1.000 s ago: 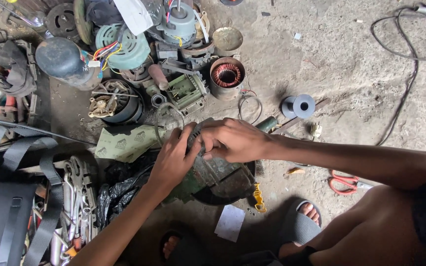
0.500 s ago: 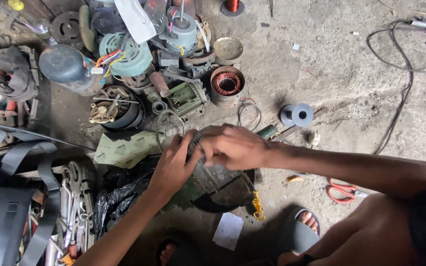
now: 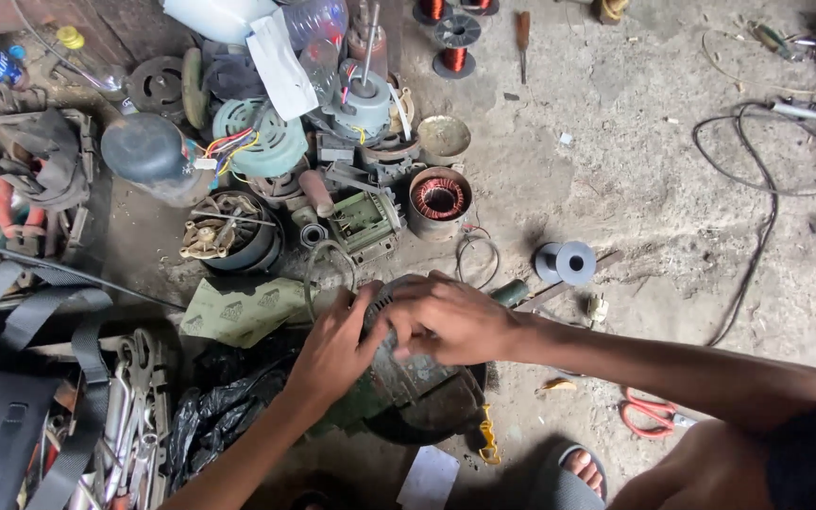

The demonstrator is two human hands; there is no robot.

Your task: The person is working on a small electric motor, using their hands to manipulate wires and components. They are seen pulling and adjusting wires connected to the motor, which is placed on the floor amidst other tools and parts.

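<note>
The dirty green round electric motor housing lies on the dusty concrete floor just in front of my feet, and both my hands are on its upper end. My left hand is cupped against the near left side of the housing, fingers curled and pressed to the metal, thumb up toward the rim. My right hand comes over from the right and lies across the top, fingers bent and closed down on the ribbed edge; the fingertips are tucked under, so I cannot tell whether they pinch anything small. The two hands meet at the rim, touching.

Just beside my left hand, to the left, lies a folded pale green cloth, and a thin wire ring stands just above my knuckles. Beyond that are a small green square motor frame and a round stator with copper windings. A grey empty plastic spool sits to the right, near my right wrist. Red-handled scissors lie under my right forearm, well apart from the housing. A yellow cord end hangs at the housing's near right edge. A black plastic bag and a heap of steel spanners crowd the left side.
</note>
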